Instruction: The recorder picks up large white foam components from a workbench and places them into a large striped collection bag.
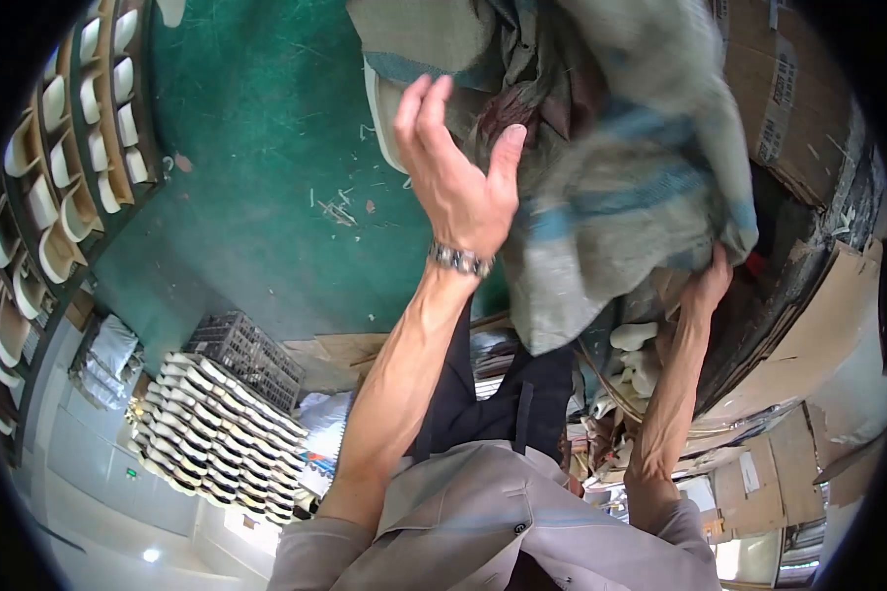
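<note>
Your large grey woven sack (611,187) with blue stripes hangs in front of you, toward the upper right, its lower folds above your legs; part of it is blurred. Dark reddish material (508,113) shows among its gathered folds, but you cannot tell what, if anything, is inside. A pale curved rim (382,118) sticks out beside the sack's left edge, mostly covered.

On your far left, a curved rack (116,229) holds rows of white, bowed pieces (61,251). Lower down, a dark lattice crate (248,357) stands next to a stack of pale, wavy-edged pieces (217,433); its contents are too unclear to name. To your right is a cardboard box (803,108).

Of your hands, the left hand (466,192) is raised and spread, thumb well apart from the fingers, just in front of the sack and gripping nothing; its forearm reaches up and forward, a bracelet (460,260) around the wrist. Your right hand (708,284) pinches the sack's lower right edge, fingertips partly hidden, with that forearm nearly upright.
</note>
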Demonstrator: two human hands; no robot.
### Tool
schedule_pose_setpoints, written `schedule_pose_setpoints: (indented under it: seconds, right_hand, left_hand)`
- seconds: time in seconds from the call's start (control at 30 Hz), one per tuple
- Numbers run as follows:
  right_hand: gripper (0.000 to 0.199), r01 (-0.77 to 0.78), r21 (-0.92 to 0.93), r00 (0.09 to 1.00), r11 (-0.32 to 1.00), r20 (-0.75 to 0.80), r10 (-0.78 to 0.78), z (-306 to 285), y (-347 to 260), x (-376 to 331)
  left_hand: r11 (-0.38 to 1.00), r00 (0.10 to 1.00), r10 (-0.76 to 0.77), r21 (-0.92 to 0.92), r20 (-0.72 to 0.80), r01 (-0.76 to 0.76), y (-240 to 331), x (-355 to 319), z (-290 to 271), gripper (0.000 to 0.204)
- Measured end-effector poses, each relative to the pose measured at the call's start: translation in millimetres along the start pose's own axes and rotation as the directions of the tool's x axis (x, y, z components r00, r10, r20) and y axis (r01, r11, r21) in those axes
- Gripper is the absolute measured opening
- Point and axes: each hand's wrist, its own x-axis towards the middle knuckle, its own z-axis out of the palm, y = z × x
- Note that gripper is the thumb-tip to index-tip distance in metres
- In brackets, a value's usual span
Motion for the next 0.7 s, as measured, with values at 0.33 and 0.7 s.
schedule_pose_setpoints:
  seconds: [0.33, 0.7]
  right_hand:
    - [0.034, 0.653, -0.505, 0.749, 0.565, 0.544, -0.379, 151, -16, -125]
    - [0.026, 0.503, -0.139, 0.349, 0.853, 0.936, -0.053, 296, 144, -70]
  left_hand:
    - [0.798, 0.502, -0.174, -0.177, 0.847, 0.576, -50, -167, 128, 0.079]
    - [0.991, 0.988, -0.11, -0.068, 0.105, 0.117, -61, -27, 37, 0.027]
